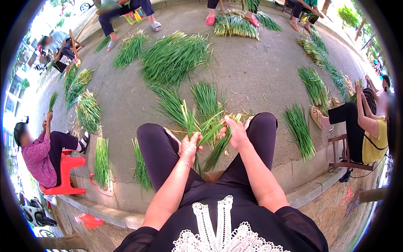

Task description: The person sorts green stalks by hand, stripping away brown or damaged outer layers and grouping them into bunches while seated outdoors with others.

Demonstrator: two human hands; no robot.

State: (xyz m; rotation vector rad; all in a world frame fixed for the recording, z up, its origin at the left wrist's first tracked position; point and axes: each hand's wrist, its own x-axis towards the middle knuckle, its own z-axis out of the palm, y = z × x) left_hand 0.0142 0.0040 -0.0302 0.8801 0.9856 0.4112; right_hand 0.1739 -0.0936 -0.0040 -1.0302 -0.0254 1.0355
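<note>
My left hand (190,145) grips a few long green stalks, which look like Chinese chives (188,118); their pale ends point up and away from me. My right hand (235,134) is closed around a small bunch (218,154), its pale ends above the fist and its green leaves hanging down between my knees. Some leaves stretch across the gap between both hands. Just beyond them on the pavement lie two loose heaps, one at the left (171,102) and one straight ahead (206,97).
A large chive pile (174,58) lies farther out on the asphalt. More bundles (297,132) flank me. Several people sit around, one on a red plastic stool (67,171) at left, another on a wooden chair (344,151) at right. A stone kerb (100,211) runs behind me.
</note>
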